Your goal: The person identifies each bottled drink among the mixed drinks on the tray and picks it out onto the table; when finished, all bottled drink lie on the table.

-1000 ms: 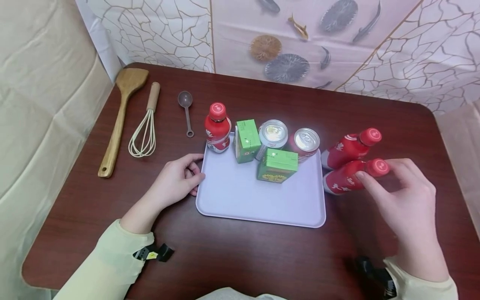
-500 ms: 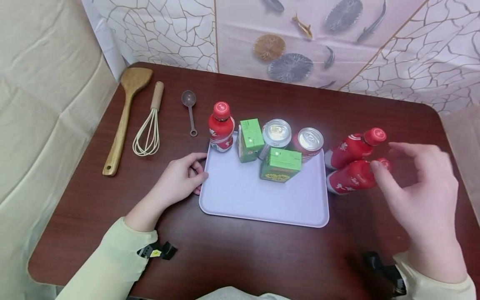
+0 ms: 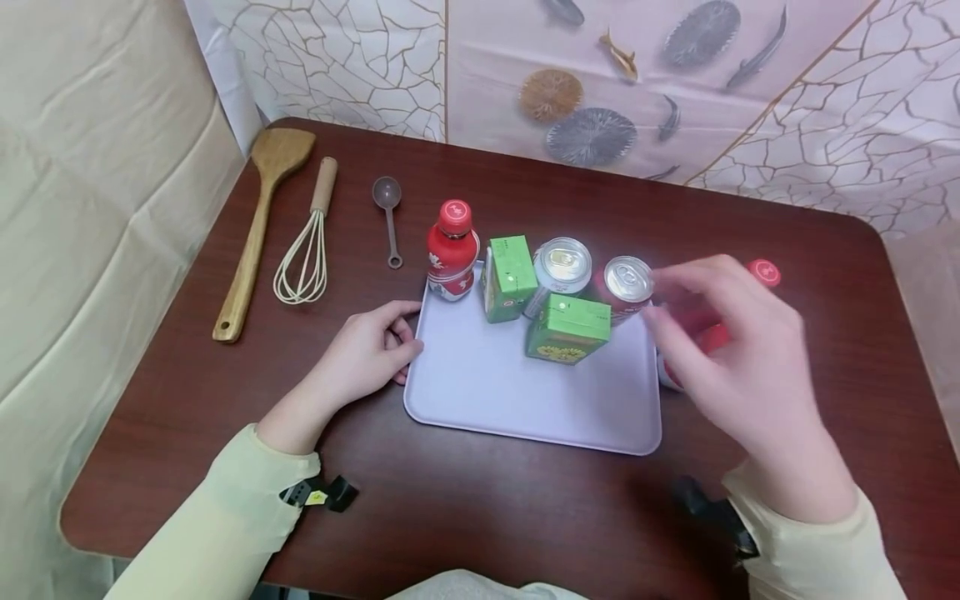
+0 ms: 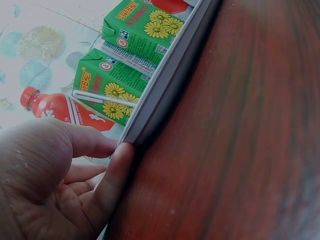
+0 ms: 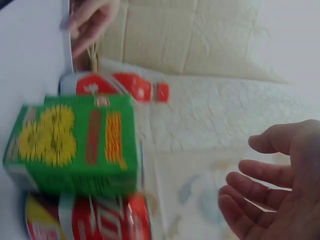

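My left hand (image 3: 367,354) pinches the left rim of a pale lilac tray (image 3: 510,396); the left wrist view shows its thumb and finger at the rim (image 4: 162,82). On the tray stand a red bottle (image 3: 453,258), a green drink carton (image 3: 510,279), a second green carton (image 3: 567,333) nearer the front, a whitish can (image 3: 564,265) and a red can (image 3: 628,283). My right hand (image 3: 738,358) hovers by the red can with thumb and fingers spread apart and nothing between them. Behind it, two red bottles (image 3: 765,273) right of the tray are mostly hidden.
To the left on the dark wooden table (image 3: 480,500) lie a wooden spatula (image 3: 258,225), a whisk (image 3: 307,242) and a measuring spoon (image 3: 390,217). A patterned cloth (image 3: 592,92) hangs along the back edge.
My right hand has let go of the front right bottle's cap and moved left to beside the red can. My left hand stays on the tray rim; the head view has shifted slightly.
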A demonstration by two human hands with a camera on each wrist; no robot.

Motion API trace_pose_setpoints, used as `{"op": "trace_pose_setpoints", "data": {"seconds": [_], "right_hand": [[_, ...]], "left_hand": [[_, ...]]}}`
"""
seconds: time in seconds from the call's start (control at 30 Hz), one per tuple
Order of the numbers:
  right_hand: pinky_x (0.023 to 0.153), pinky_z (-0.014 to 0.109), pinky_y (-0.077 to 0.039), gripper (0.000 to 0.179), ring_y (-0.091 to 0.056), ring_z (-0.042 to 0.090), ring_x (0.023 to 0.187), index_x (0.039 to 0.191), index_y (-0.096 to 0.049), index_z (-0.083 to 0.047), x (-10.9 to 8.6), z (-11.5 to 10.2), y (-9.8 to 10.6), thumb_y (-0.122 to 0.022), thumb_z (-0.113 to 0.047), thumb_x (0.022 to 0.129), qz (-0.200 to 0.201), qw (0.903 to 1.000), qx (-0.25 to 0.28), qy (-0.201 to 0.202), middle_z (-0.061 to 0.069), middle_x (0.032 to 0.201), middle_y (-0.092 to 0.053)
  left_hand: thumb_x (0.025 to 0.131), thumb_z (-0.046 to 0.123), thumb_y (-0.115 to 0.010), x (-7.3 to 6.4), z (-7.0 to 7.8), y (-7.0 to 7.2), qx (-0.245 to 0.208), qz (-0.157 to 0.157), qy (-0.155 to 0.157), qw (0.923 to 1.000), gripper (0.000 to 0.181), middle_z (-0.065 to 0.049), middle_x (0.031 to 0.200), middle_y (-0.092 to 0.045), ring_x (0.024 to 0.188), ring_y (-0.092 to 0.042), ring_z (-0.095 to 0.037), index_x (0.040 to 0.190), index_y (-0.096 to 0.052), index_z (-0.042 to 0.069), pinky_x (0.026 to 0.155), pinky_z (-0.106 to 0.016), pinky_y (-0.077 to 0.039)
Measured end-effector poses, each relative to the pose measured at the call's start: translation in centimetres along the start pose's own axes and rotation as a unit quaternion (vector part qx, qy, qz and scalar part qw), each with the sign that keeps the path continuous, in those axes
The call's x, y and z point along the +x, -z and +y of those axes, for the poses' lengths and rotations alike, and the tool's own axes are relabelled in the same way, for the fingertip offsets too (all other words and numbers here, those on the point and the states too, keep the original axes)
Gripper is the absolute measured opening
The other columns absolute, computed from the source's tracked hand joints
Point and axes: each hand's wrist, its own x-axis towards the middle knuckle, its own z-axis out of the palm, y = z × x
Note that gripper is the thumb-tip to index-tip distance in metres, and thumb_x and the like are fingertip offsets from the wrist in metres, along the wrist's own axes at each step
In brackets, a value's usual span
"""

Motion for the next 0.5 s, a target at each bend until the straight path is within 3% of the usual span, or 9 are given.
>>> {"op": "trace_pose_setpoints", "data": {"seconds": [0.13,0.3,0.5], "right_hand": [[0.071,0.011,-0.044,0.029,-0.062,0.005,0.082,0.113,-0.074,-0.006,1.5,-0.7,-1.8,-0.079,-0.002,0.085,-0.057,0.9982,0.006,0.017,0.002,0.101,-0.072],[0.074,0.013,-0.049,0.027,-0.065,0.008,0.084,0.113,-0.074,-0.009,3.3,-1.7,-3.5,-0.08,-0.006,0.087,-0.1,0.9944,0.031,0.008,-0.001,0.101,-0.072],[0.079,0.031,-0.055,0.032,-0.069,0.013,0.093,0.121,-0.071,-0.01,5.6,-2.7,-6.1,-0.078,-0.013,0.09,-0.151,0.9867,0.055,-0.021,0.0,0.107,-0.071]], "left_hand": [[0.095,0.01,-0.071,0.1,0.0,0.1,0.003,-0.002,-0.003,1.0,0.051,-0.008,0.091,-0.065,0.055,-0.065,-0.014,0.143,-0.057,0.005,0.06,-0.031,-0.058],[0.095,0.01,-0.071,0.2,0.0,0.1,-0.004,-0.004,-0.009,0.9999,0.051,-0.008,0.09,-0.064,0.055,-0.066,-0.014,0.143,-0.056,0.005,0.059,-0.031,-0.058],[0.095,0.01,-0.07,0.0,0.0,0.2,-0.012,-0.003,-0.007,0.9999,0.05,-0.009,0.089,-0.064,0.054,-0.066,-0.014,0.143,-0.056,0.005,0.058,-0.031,-0.059]]}}
